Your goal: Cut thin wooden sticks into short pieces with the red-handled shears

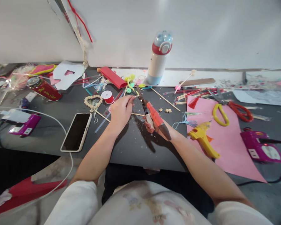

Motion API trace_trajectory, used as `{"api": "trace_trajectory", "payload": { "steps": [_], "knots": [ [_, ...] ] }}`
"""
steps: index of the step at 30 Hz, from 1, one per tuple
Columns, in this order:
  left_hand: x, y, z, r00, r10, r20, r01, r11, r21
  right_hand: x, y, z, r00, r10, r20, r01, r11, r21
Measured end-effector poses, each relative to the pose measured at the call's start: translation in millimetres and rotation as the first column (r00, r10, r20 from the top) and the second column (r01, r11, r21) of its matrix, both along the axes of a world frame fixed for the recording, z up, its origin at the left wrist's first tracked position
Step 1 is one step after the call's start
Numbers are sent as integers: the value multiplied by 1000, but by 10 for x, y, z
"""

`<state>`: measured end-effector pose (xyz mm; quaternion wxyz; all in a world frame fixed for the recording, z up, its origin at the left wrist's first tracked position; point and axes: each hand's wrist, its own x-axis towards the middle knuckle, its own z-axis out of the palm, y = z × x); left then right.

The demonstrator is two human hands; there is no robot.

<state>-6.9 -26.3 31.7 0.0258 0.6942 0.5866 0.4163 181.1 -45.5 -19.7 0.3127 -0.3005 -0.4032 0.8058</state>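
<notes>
The right hand holds the red-handled pliers, whose jaws stand just beside the left hand. This one pinches a thin pale piece, too small to tell exactly. Leftward lies a white-edged phone; rightward, a yellow glue gun rests on a pink sheet, with scissors partly over it. Behind stands a white bottle.

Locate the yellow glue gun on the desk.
In the head view, the yellow glue gun lies right of centre on the pink sheet, between the right forearm and the scissors.
</notes>
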Motion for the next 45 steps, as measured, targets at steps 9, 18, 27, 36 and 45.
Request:
{"api": "trace_trajectory", "payload": {
  "steps": [9,18,27,36,45],
  "knots": [
    [-6,-3,26,1000,15,-8,-16,999,-51,34,-48,65,997,-9,-71,7,1000,-26],
    [-8,-9,42,1000,24,20,-22,997,-69,27,-71,158,1000,3,-17,-3,1000,4],
    [-25,22,18,1000,19,3,-18,998,-60,79,-115,200,999,27,-30,-25,997,77],
    [-30,59,-13,993,0,115,13,994,-108,110,-118,185,998,37,-44,-33,996,89],
    [179,15,-147,736,-128,665,509,753,-418,64,-74,119,996,-56,-69,66,987,150]
  ]
}}
